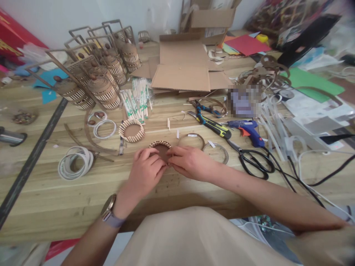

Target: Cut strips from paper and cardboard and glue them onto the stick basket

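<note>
Between my two hands sits a round brown disc edged with short wooden sticks [161, 148], near the front of the table. My left hand [146, 168] has its fingers curled onto the disc's left and near rim. From the other side, my right hand [191, 160] pinches the near right edge. My fingers cover much of the rim there. A similar ring of pale wooden sticks [131, 131] lies just beyond my left hand. Past my right hand are a thin brown hoop [194, 138] and a roll of tape [222, 153], each with a white slip on it.
Scissors [255, 162], a utility knife [213, 125] and a blue glue gun [251, 133] lie to the right. White tape rolls [76, 162] rest at left. Several lantern-like baskets [102, 85] stand at back left, and an open cardboard box [180, 75] is at the back.
</note>
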Demonstrator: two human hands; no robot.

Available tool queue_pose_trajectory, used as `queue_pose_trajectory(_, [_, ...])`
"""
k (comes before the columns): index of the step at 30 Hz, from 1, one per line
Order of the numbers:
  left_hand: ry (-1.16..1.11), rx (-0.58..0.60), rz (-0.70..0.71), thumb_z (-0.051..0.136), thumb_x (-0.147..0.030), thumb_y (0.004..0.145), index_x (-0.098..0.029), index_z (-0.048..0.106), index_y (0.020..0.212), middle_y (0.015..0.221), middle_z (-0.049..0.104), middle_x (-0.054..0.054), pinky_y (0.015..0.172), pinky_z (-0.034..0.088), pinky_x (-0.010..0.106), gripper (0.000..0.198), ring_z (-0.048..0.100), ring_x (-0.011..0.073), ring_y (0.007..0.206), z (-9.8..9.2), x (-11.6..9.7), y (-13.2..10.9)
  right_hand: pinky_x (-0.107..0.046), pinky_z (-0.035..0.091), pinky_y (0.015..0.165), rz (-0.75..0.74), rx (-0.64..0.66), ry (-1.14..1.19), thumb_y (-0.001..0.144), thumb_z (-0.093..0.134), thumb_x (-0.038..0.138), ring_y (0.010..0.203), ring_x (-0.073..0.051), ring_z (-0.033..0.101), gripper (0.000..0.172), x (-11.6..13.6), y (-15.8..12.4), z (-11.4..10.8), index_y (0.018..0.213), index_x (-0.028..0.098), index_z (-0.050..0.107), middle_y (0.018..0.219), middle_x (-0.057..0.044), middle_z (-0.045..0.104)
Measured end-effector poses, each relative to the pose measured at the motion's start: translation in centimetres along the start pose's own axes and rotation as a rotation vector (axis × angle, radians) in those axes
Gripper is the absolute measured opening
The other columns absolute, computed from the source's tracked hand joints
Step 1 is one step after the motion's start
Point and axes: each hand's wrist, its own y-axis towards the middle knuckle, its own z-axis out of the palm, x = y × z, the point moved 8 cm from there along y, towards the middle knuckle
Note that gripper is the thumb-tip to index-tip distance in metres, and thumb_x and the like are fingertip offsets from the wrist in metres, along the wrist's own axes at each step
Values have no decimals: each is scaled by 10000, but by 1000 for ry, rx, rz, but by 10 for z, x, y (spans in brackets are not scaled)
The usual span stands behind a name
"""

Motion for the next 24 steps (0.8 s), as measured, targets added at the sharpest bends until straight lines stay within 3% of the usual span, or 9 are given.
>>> queue_pose_trajectory(5, [12,-1,-2,590,-194,934,-197,660,783,809,729,10,896,390,449,166,592,269,1006,0,0,0,-318,549,816,-33,53,-50,966,509,163,933,-191,671,182,4,0,1,978,158,691,1124,-121,696])
queue_pose_trajectory(12, [28,-9,-21,573,-194,935,-214,667,774,795,724,15,894,401,442,187,599,256,1012,-1,0,1,-335,570,825,-48,92,-91,960,484,139,957,-207,680,246,8,0,1,1126,136,665,1211,-124,693])
queue_pose_trajectory(24, [28,-24,-44,598,-170,913,-210,662,754,774,722,27,894,419,453,176,608,267,1010,-1,-2,3,-322,564,851,-36,77,-3,1013,418,148,979,-191,693,270,4,0,5,1100,136,673,1172,-128,711])
